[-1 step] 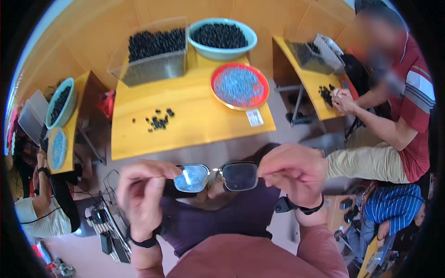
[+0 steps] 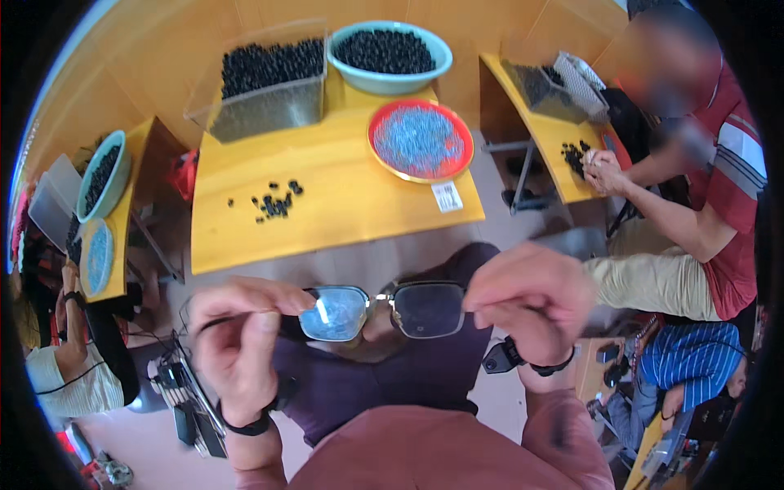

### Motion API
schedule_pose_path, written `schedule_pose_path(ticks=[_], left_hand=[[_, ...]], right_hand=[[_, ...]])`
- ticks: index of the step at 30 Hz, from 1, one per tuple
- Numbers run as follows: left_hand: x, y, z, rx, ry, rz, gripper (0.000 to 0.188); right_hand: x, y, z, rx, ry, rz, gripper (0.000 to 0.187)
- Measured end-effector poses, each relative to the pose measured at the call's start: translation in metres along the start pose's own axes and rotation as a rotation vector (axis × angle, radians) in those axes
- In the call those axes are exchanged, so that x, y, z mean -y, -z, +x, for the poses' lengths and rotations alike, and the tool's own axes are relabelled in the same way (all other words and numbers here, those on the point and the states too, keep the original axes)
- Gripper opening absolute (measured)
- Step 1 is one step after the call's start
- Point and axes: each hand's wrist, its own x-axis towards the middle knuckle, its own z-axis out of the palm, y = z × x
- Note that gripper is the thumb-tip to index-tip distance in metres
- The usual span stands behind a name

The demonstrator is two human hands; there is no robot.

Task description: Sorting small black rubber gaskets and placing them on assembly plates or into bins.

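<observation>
Between my two hands is a pair of glasses [image 2: 380, 300] with dark upper rims, held above my lap. My left hand [image 2: 245, 331] pinches it at the left side, fingertips by the left lens, which shines with a bluish reflection. At the other side, my right hand [image 2: 535, 298] is closed on the temple arm, partly hidden by the fingers. Beyond them, on the yellow table [image 2: 343, 216], lie several small black pieces [image 2: 276, 202] in a loose group. A red round tray [image 2: 447, 169] of thin bluish pins stands at the table's right.
A clear bin [image 2: 269, 114] and a pale green basin [image 2: 392, 82], both full of black pieces, stand at the back of the table. At a side table [image 2: 572, 184] on the right, a person's hands [image 2: 604, 173] work. Another basin [image 2: 106, 184] stands on the left.
The glasses appear slightly larger, and my hands sit a little farther apart. The table and its contents have shifted slightly up in the view. Both hands keep their hold.
</observation>
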Motion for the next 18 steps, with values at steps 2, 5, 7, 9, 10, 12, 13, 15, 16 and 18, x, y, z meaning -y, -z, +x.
schedule_pose_path(ticks=[2, 5, 7, 9, 10, 12, 13, 15, 16, 18], left_hand=[[-0.017, -0.009, 0.009, -0.01, -0.055, -0.012, 0.015], [-0.029, -0.021, 0.015, -0.086, -0.11, 0.034, 0.02], [-0.041, -0.031, 0.011, -0.19, -0.14, 0.064, 0.026], [-0.045, -0.032, 0.011, -0.073, -0.27, 0.096, 0.022], [-0.052, -0.035, 0.01, -0.054, -0.298, 0.125, 0.025], [-0.077, -0.057, -0.007, -0.365, -0.185, 0.288, 0.033], [-0.082, -0.045, -0.008, -0.19, -0.218, 0.242, 0.033], [-0.095, -0.017, -0.004, -0.026, -0.253, 0.195, 0.035], [-0.111, -0.009, 0.005, 0.201, -0.107, 0.036, 0.032], [-0.127, 0.011, 0.008, 0.425, 0.075, -0.116, 0.032]], right_hand=[[0.008, 0.003, 0.003, 0.009, 0.077, 0.001, 0.016], [0.028, 0.004, 0.0, -0.082, 0.052, 0.061, 0.009], [0.03, 0.01, 0.0, -0.019, 0.131, 0.157, 0.008], [0.037, 0.003, -0.012, -0.109, 0.235, 0.333, 0.017], [0.043, 0.007, -0.012, -0.114, 0.23, 0.327, 0.017], [0.049, 0.014, -0.001, 0.118, 0.338, 0.214, 0.029], [0.054, 0.008, -0.008, -0.03, 0.354, 0.248, 0.028], [0.059, 0.011, -0.003, 0.006, 0.414, 0.275, 0.027], [0.062, 0.011, -0.003, 0.027, 0.466, 0.311, 0.026], [0.085, 0.011, -0.007, 0.011, 0.362, 0.287, 0.017]])
